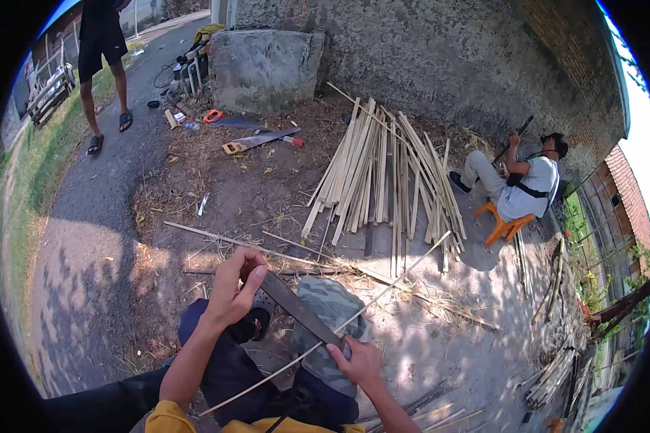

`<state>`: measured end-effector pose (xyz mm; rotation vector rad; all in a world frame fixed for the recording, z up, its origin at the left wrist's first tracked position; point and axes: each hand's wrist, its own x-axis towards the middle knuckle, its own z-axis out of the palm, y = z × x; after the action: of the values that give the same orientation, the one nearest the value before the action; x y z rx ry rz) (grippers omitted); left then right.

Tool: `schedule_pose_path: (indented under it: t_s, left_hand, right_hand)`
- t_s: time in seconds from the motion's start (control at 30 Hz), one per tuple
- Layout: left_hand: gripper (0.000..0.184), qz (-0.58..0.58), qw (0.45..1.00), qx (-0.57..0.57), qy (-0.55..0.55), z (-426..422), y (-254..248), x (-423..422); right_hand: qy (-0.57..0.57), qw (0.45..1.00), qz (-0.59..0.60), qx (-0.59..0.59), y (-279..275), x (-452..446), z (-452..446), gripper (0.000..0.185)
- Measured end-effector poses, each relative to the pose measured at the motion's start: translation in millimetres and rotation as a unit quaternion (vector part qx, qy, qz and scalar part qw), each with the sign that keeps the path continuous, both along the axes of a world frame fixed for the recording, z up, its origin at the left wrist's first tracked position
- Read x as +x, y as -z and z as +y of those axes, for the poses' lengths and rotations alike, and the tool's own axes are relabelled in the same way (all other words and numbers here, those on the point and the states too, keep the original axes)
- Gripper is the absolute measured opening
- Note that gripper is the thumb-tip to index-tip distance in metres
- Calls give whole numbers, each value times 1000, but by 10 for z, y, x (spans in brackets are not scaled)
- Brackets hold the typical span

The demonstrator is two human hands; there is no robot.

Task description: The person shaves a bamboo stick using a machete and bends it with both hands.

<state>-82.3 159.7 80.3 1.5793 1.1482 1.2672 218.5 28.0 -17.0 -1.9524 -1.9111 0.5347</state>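
Observation:
My left hand [236, 290] is closed around the upper end of a dark, flat, blade-like tool [296, 307]. The tool slants down to the right, and its lower end meets a thin pale strip [396, 281], which looks like bamboo or wood. At that crossing my right hand [357, 361] has its thumb and fingers closed on the strip; whether it also grips the tool's end is hard to make out. The strip runs diagonally across my lap. Beneath it, a camouflage-patterned cloth [331, 303] covers my leg.
A large pile of pale strips [383, 166] lies ahead, with loose strips nearer me. A handsaw [256, 141] and an orange-handled saw [231, 120] rest on the ground beyond. One person [531, 187] sits on an orange stool [504, 222] at right; another person [102, 65] stands at upper left.

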Motion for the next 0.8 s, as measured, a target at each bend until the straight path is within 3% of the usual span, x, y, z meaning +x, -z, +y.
schedule_pose_path:
  t_s: [0.63,0.7,0.77,0.8]
  left_hand:
    - [14,7,999,-34,-26,-145,-24,-51]
    - [19,156,975,-147,56,-458,-215,20]
    - [47,287,932,-167,148,-744,-67,120]
    - [51,301,914,-186,201,-894,161,162]
  right_hand:
    - [-2,1000,2,8,45,25,3,61]
    - [-10,1000,-1,-1,75,45,0,61]
    - [-4,1000,-6,-2,54,48,-21,61]
    - [-6,1000,-10,0,45,33,-10,61]
